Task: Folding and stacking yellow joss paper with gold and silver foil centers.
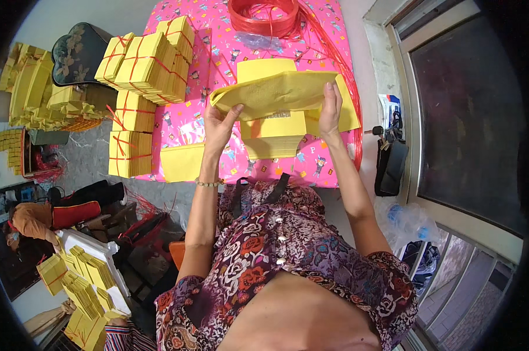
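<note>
Between my two hands a sheaf of yellow paper [270, 96] is held up, slightly bowed, above the table. My left hand [220, 124] grips its left end with the thumb on the near face. At the right end, my right hand [331, 110] has its fingers closed over the edge. Just beneath sits a stack of yellow paper [274, 143], partly covered by the held sheaf. More yellow paper [347, 111] lies flat by my right hand, and another yellow piece [182, 162] rests at the table's near left edge.
Bundles of yellow paper [150, 64] tied with red strips line the left of the pink patterned table [182, 120]. A red coil of strapping [264, 20] lies at the far side. Farther left are a dark chair [83, 55] and people beside a white table [121, 301] with paper stacks.
</note>
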`<state>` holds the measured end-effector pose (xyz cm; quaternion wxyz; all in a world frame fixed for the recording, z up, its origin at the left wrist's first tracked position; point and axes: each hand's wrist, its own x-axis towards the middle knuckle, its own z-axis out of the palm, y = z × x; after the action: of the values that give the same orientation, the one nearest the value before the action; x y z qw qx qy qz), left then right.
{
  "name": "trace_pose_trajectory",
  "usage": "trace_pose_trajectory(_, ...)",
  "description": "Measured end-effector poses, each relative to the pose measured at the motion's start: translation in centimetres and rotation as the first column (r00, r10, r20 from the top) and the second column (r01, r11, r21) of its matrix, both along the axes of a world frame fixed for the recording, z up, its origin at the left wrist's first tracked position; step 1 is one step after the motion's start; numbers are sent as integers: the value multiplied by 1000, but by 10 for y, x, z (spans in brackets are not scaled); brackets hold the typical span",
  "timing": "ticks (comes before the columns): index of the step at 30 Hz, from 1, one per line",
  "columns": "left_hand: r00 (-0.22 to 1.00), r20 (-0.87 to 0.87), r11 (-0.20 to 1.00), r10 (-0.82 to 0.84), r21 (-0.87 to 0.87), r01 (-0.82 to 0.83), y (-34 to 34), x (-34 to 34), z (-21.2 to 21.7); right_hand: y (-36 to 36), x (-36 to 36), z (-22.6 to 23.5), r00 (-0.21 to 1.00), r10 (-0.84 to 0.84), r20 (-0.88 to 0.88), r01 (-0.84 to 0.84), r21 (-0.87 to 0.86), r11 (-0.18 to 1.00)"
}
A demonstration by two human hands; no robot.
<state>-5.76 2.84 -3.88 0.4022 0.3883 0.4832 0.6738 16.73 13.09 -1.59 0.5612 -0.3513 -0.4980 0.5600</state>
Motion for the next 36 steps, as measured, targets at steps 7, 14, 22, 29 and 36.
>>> trace_pose_trajectory(7, 984, 101, 984, -146, -86, 155, -3, -3, 34, 3, 4, 7, 984, 22, 179, -18, -20, 1000)
trace_pose_trajectory(14, 731, 588, 913, -347, 33, 406, -12, 11, 23, -23, -4, 24, 951, 234, -203, -299, -402, 866)
trace_pose_trajectory(22, 485, 777, 850, -401, 117, 514, -7, 37, 20, -50, -32, 34, 979, 141, -145, -195, -494, 847)
trace_pose_trajectory(29, 422, 814, 816, -400, 105, 569, -3, 42, 16, -44, -37, 11, 936, 329, 125, -273, -332, 903)
trace_pose_trajectory(36, 435, 805, 821, -403, 108, 561, -4, 41, 13, -45, -32, 6, 728, 63, 683, -199, 122, 972)
